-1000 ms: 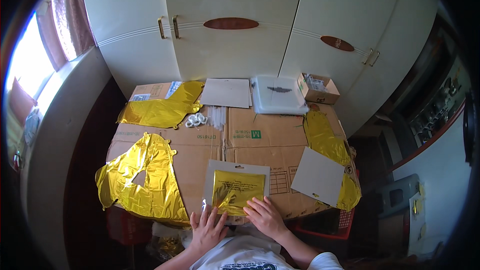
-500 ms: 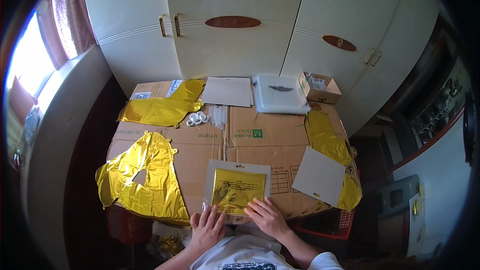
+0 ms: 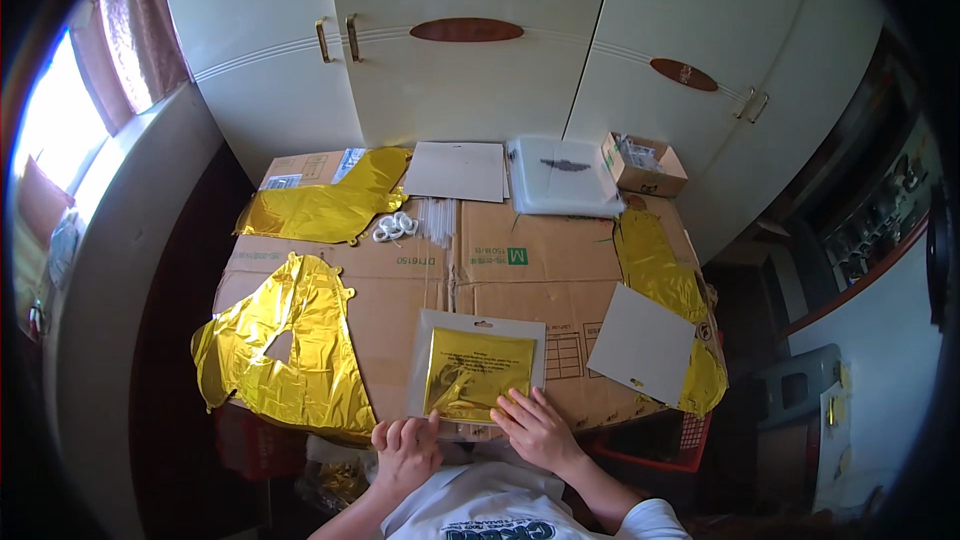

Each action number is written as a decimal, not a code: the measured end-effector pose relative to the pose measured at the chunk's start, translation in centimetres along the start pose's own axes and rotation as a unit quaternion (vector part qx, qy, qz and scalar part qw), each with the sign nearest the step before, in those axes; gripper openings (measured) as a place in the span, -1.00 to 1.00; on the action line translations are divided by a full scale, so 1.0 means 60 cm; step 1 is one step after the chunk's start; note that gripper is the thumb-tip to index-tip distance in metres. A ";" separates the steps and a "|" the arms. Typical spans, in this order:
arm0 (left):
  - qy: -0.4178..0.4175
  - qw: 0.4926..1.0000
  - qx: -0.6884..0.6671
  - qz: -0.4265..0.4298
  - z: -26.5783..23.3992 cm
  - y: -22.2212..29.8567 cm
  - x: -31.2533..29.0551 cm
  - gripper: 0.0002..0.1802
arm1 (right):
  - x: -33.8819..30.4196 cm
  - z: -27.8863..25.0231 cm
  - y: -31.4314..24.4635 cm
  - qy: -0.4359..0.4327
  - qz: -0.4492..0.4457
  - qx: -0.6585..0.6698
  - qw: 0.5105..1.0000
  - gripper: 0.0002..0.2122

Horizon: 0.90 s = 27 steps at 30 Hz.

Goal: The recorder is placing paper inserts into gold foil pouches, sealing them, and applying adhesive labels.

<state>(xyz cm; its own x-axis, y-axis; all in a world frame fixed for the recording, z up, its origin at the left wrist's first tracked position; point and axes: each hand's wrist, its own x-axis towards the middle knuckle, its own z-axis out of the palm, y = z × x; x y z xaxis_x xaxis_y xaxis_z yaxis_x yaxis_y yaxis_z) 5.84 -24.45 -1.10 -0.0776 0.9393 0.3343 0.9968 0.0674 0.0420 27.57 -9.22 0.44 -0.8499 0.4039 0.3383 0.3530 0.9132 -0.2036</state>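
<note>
A clear plastic package with a white hang-hole header lies at the table's front edge. Inside it is a folded gold foil balloon with small dark print. My right hand rests on the package's lower right corner, open, its fingers stretched over the gold foil. At the lower left corner, my left hand is closed, with its fingers curled at the package's edge; whatever they pinch, if anything, is hidden.
Flattened gold foil balloons lie left, far left and right. A white card covers part of the right one. At the back are white rings, clear straws, grey-white cards, a stack of clear bags and a small box.
My left hand has drawn back from the package's lower left, and its spread fingers have curled. My right hand stays flat on the lower right corner.
</note>
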 end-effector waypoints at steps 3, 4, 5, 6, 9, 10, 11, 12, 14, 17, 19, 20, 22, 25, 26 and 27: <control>0.017 1.000 -0.012 0.001 -0.012 -0.005 0.009 -0.40 | 0.000 -0.004 0.001 -0.011 -0.005 -0.008 1.000 -0.64; 0.032 0.999 -0.033 0.004 -0.019 -0.005 0.013 -0.40 | 0.000 -0.006 0.002 -0.013 -0.004 -0.006 1.000 -0.64; 0.048 0.997 -0.055 0.008 -0.025 -0.006 0.018 -0.40 | -0.001 -0.008 0.002 -0.014 -0.002 -0.005 1.000 -0.63; 0.045 0.995 -0.082 0.017 -0.033 -0.005 0.024 -0.39 | -0.001 -0.012 0.000 -0.015 0.003 -0.008 1.000 -0.61; 0.004 0.989 -0.145 0.026 -0.055 -0.001 0.058 -0.35 | 0.006 -0.018 -0.008 -0.025 0.008 -0.009 1.000 -0.55; -0.024 0.986 -0.160 0.030 -0.060 -0.001 0.089 -0.35 | 0.008 -0.020 -0.011 -0.029 0.012 -0.013 0.999 -0.55; -0.053 0.983 -0.173 0.030 -0.065 -0.001 0.114 -0.34 | 0.012 -0.020 -0.012 -0.034 0.012 -0.016 0.999 -0.54; -0.056 0.983 -0.170 0.041 -0.059 -0.001 0.134 -0.33 | 0.011 -0.014 -0.011 -0.044 0.009 -0.016 0.999 -0.54; -0.064 0.981 -0.166 0.073 -0.028 -0.001 0.181 -0.31 | 0.006 -0.003 -0.008 -0.058 0.013 -0.018 0.998 -0.54; -0.063 0.988 -0.103 0.101 -0.010 -0.006 0.221 -0.31 | 0.006 -0.005 -0.006 -0.072 0.003 -0.035 0.997 -0.55; -0.074 0.988 -0.081 0.107 0.016 -0.015 0.224 -0.30 | 0.006 -0.004 -0.005 -0.073 -0.001 -0.036 0.997 -0.54; -0.080 0.988 -0.070 0.110 0.024 -0.018 0.224 -0.30 | 0.006 -0.003 -0.005 -0.073 -0.003 -0.035 0.997 -0.53; -0.091 0.987 -0.072 0.109 0.033 -0.018 0.223 -0.29 | 0.004 -0.002 -0.002 -0.069 -0.001 -0.030 0.997 -0.52; -0.102 0.986 -0.071 0.109 0.034 -0.018 0.224 -0.28 | 0.000 0.000 0.000 -0.069 0.000 -0.020 0.997 -0.52; -0.103 0.986 -0.070 0.110 0.034 -0.018 0.225 -0.28 | 0.000 0.000 0.001 -0.069 0.000 -0.017 0.997 -0.52; -0.104 0.986 -0.065 0.110 0.034 -0.017 0.225 -0.27 | -0.002 0.000 0.001 -0.069 -0.001 -0.015 0.997 -0.52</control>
<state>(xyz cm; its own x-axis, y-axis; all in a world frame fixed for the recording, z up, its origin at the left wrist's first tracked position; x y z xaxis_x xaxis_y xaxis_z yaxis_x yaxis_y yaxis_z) 3.79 -11.16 1.46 0.1581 0.9760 0.1499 0.9776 -0.1761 0.1157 27.66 -9.21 0.38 -0.8957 0.3933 0.2075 0.3618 0.9158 -0.1742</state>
